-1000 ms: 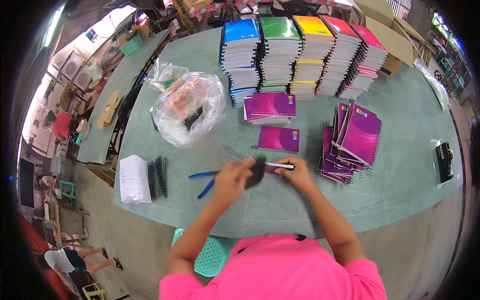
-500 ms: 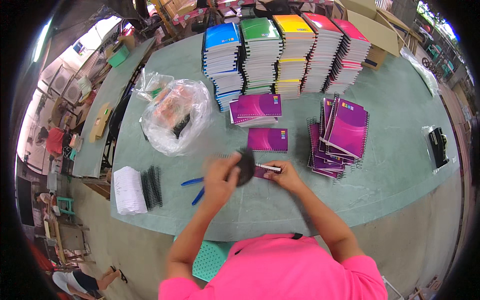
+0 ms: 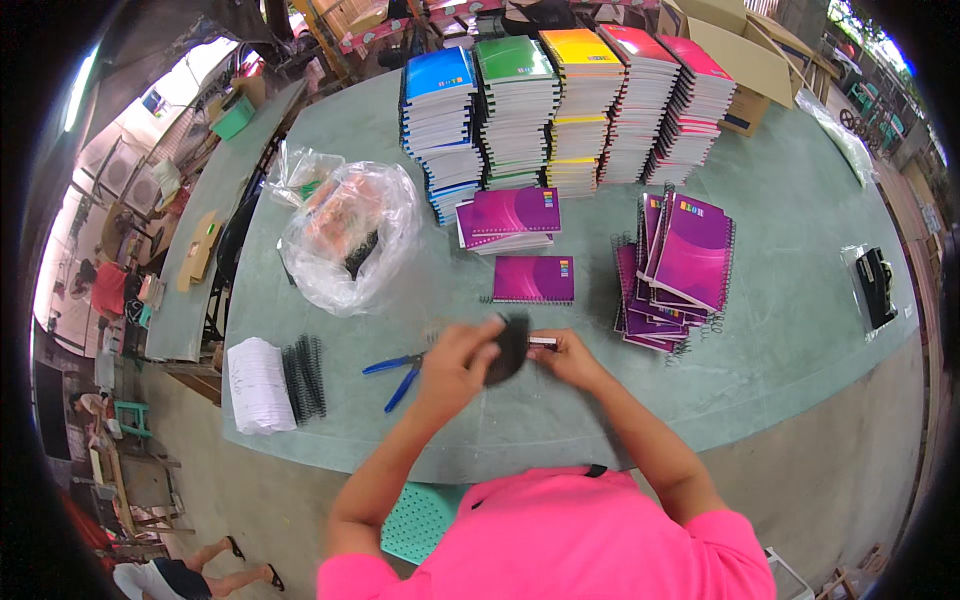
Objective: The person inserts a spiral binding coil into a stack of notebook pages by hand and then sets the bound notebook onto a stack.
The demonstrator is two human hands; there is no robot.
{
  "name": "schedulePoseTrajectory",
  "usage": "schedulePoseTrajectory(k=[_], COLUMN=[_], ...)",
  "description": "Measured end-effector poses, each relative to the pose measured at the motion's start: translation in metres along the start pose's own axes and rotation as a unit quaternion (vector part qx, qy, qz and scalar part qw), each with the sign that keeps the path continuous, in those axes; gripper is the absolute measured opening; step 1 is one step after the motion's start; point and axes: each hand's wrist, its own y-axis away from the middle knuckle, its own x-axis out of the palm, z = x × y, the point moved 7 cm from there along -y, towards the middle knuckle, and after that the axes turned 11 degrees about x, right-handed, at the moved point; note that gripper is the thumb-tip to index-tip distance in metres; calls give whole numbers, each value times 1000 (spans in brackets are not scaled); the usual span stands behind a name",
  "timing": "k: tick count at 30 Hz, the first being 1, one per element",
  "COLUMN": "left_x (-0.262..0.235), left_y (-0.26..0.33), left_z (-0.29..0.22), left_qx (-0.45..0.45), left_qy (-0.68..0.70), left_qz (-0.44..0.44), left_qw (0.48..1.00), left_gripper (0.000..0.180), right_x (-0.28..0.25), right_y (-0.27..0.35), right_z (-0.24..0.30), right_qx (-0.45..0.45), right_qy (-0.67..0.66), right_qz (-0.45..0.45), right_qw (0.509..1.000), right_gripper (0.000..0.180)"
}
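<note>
My left hand (image 3: 452,368) is closed at the edge of a dark, rounded, flat-looking thing (image 3: 511,352), which motion blurs too much to name. That thing is held against the left end of a small notebook (image 3: 543,342), seen edge-on with its white pages showing. My right hand (image 3: 571,360) grips the notebook's other end. Just beyond both hands lies a purple notebook (image 3: 533,278), a black spiral coil along its near edge. Blue-handled pliers (image 3: 404,383) rest spread on the table to the left of my left hand, their jaws partly hidden by it.
Purple notebooks (image 3: 515,212) lie stacked behind; coiled ones (image 3: 692,255) pile up at right. Tall notebook stacks (image 3: 520,110) line the back. At left are a clear plastic bag (image 3: 350,235), black spiral coils (image 3: 304,377) and a white paper bundle (image 3: 260,385).
My left hand and the dark thing have shifted slightly right and down. My right hand has edged down too, still on the notebook. At lower left, a person's legs have moved.
</note>
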Motion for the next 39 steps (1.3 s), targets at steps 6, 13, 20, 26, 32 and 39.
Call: schedulePoseTrajectory(k=[6, 13, 20, 26, 32, 39], left_x=[6, 48, 54, 63, 83, 86], left_y=[-1, 46, 6, -11, -10, -9], left_z=[8, 1, 7, -9, 9, 3], left_qx=[-63, -78, 72, 57, 40, 41], left_qy=[40, 35, -184, -63, 9, 61], left_qz=[30, 283, 244, 183, 258, 232], left_qw=[997, 955, 949, 980, 965, 970], left_gripper=[30, 34, 30, 24, 19, 22], right_x=[1, -7, -4, -8, -8, -9], right_y=[0, 7, 16, 11, 15, 14], right_z=[-1, 12, 18, -15, -5, -18], right_qx=[-11, -1, -59, 3, 9, 54], right_qy=[-24, -57, -117, -62, -34, 1], right_qz=[6, -19, -47, -67, -84, -81], right_qw=[1000, 998, 990, 996, 996, 995], right_gripper=[30, 27, 25, 20, 19, 20])
